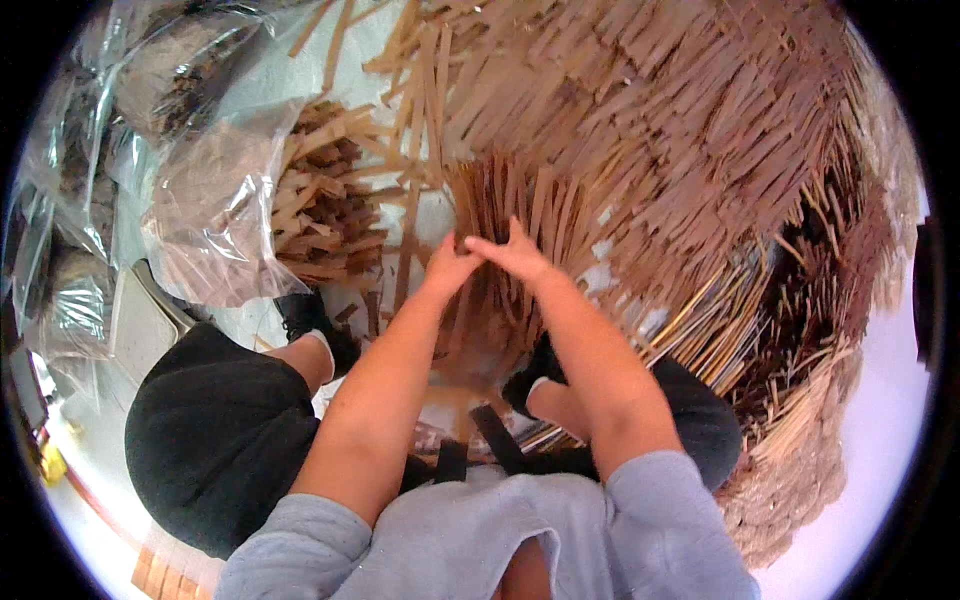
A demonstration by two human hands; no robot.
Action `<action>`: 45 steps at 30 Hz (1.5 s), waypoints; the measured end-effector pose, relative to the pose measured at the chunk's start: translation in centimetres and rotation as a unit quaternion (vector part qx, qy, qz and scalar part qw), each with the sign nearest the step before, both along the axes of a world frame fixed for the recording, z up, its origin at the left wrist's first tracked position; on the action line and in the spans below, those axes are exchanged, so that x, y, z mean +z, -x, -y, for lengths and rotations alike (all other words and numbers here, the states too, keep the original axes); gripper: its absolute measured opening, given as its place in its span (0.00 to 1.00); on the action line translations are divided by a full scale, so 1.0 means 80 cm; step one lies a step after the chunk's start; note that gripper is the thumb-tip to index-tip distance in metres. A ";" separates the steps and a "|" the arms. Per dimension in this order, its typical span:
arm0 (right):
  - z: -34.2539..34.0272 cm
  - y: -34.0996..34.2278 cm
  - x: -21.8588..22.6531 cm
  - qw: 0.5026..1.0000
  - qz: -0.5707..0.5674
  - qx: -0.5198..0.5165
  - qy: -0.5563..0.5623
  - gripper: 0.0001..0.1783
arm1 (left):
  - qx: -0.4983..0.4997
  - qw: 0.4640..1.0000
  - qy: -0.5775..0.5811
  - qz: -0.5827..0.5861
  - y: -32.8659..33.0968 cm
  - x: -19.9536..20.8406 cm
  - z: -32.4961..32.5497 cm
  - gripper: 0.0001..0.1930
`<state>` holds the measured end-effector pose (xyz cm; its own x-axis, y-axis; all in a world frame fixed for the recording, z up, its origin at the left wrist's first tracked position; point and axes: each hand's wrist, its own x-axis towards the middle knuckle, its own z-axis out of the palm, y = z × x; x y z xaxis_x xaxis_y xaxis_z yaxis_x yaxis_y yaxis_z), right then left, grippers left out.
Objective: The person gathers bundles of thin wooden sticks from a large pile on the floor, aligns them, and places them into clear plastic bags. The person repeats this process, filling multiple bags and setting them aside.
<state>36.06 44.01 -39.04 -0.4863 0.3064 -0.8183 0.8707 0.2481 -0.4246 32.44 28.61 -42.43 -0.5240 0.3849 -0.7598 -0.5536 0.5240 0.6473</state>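
In front of me a bundle of flat brown strips (490, 195) stands fanned out at its far end. My left hand (452, 266) is closed around its left side. From the right, my right hand (516, 254) grips the same bundle, its thumb reaching across to the left hand. Most of my fingers are hidden behind the strips. Below my hands, the bundle's near end reaches down between my feet, slightly blurred.
A large heap of loose brown strips (680, 130) spreads ahead and to the right. Left of the bundle lies a clear plastic bag (215, 215) with strips spilling from its mouth. Thin yellowish sticks (715, 310) lie beside my right knee. My black shoes (315, 325) flank the bundle.
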 end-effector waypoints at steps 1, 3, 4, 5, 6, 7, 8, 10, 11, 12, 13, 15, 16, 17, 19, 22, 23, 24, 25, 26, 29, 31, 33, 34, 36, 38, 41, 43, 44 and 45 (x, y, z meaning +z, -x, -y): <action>-0.020 -0.006 -0.015 0.999 -0.008 -0.039 0.036 0.62 | -0.002 0.998 -0.048 0.028 0.005 0.005 -0.002 0.45; -0.061 0.003 -0.010 0.988 -0.034 -0.103 0.112 0.45 | 0.078 0.995 -0.057 0.012 0.010 -0.040 0.008 0.38; -0.096 -0.010 0.007 0.977 -0.040 -0.156 0.139 0.34 | 0.056 0.997 -0.045 0.027 0.026 0.019 -0.003 0.39; -0.112 -0.018 0.019 0.972 -0.063 -0.194 0.118 0.25 | 0.077 0.996 -0.037 0.036 0.025 0.020 0.001 0.40; -0.130 -0.029 0.028 0.963 -0.088 -0.236 0.094 0.18 | 0.094 0.994 -0.032 0.045 0.028 0.017 0.002 0.41; -0.146 -0.057 0.012 0.964 -0.071 -0.243 0.083 0.11 | 0.080 0.994 -0.038 0.060 0.027 0.004 0.002 0.42; -0.143 -0.073 0.007 0.973 -0.016 -0.213 0.082 0.09 | 0.078 0.995 -0.027 0.061 0.025 0.000 0.000 0.42; -0.131 -0.105 0.002 0.981 0.096 -0.147 0.083 0.06 | 0.080 0.995 -0.002 0.062 0.020 -0.002 0.000 0.43; -0.124 -0.128 -0.013 0.985 0.090 -0.139 0.046 0.06 | 0.077 0.995 -0.006 0.058 0.017 0.000 -0.002 0.43; -0.114 -0.152 -0.035 0.988 0.085 -0.131 0.008 0.06 | 0.073 0.996 -0.009 0.054 0.015 0.003 -0.004 0.43; -0.105 -0.166 -0.050 0.989 0.078 -0.121 -0.027 0.06 | 0.071 0.996 -0.011 0.048 0.014 0.004 -0.005 0.43; -0.089 -0.177 -0.058 0.988 0.063 -0.136 -0.033 0.06 | 0.087 0.994 -0.031 0.058 0.010 -0.002 -0.002 0.44; -0.084 -0.180 -0.062 0.987 0.056 -0.143 -0.036 0.07 | 0.095 0.993 -0.041 0.064 0.008 -0.007 -0.001 0.44; -0.079 -0.177 -0.061 0.983 0.049 -0.173 -0.029 0.07 | 0.090 0.993 -0.039 0.057 0.007 -0.014 0.001 0.44; -0.074 -0.170 -0.055 0.972 0.033 -0.231 -0.014 0.07 | 0.082 0.995 -0.037 0.044 0.007 -0.029 0.007 0.44; -0.083 -0.166 -0.053 0.964 0.050 -0.260 -0.018 0.03 | 0.084 0.994 -0.044 0.053 0.005 -0.027 0.002 0.44; -0.085 -0.162 -0.052 0.966 0.059 -0.247 -0.037 0.05 | 0.087 0.994 -0.042 0.048 0.004 -0.026 0.003 0.44; -0.087 -0.158 -0.050 0.968 0.067 -0.234 -0.056 0.08 | 0.090 0.994 -0.040 0.044 0.003 -0.025 0.002 0.45; -0.090 -0.156 -0.048 0.970 0.075 -0.221 -0.076 0.11 | 0.093 0.994 -0.038 0.039 0.002 -0.023 0.001 0.45; -0.098 -0.162 -0.051 0.970 0.074 -0.198 -0.117 0.13 | 0.091 0.994 -0.035 0.045 0.001 -0.022 -0.001 0.45; -0.107 -0.168 -0.040 0.956 0.119 -0.047 -0.262 0.16 | 0.090 0.994 -0.036 0.056 0.004 -0.026 0.002 0.45; -0.098 -0.126 0.028 0.887 0.203 0.166 -0.381 0.17 | 0.098 0.993 -0.052 0.050 0.008 -0.036 0.010 0.46; -0.102 -0.114 0.024 0.870 0.091 0.170 -0.453 0.25 | 0.093 0.993 -0.048 0.054 0.010 -0.026 0.003 0.47; -0.101 -0.100 0.016 0.921 -0.016 0.102 -0.377 0.33 | 0.090 0.994 -0.033 0.059 0.006 -0.020 -0.002 0.47; -0.071 -0.061 -0.002 0.973 -0.126 0.002 -0.195 0.51 | 0.080 0.995 -0.026 0.056 0.001 -0.018 -0.007 0.48; -0.036 -0.023 0.002 0.993 -0.093 -0.074 -0.026 0.68 | 0.067 0.996 -0.053 0.042 -0.002 -0.025 -0.012 0.48; -0.022 -0.013 -0.010 0.991 -0.059 -0.117 0.000 0.68 | -0.033 0.992 -0.085 0.082 0.000 -0.007 -0.021 0.41; -0.024 -0.023 -0.015 0.996 -0.035 -0.084 0.015 0.66 | -0.081 0.988 -0.119 0.058 -0.007 0.010 -0.028 0.36; -0.023 -0.025 -0.008 0.992 -0.056 -0.094 0.070 0.64 | -0.094 0.992 -0.071 -0.040 -0.017 0.014 -0.028 0.37; -0.021 -0.028 0.004 0.984 -0.076 -0.105 0.125 0.62 | -0.107 0.984 -0.021 -0.138 -0.029 0.013 -0.028 0.37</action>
<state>38.29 45.70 -38.73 -0.5567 0.2117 -0.8032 0.8132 -0.0585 -0.5791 34.74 30.88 -41.37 -0.6111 0.5369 -0.5816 -0.2336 0.5797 0.7806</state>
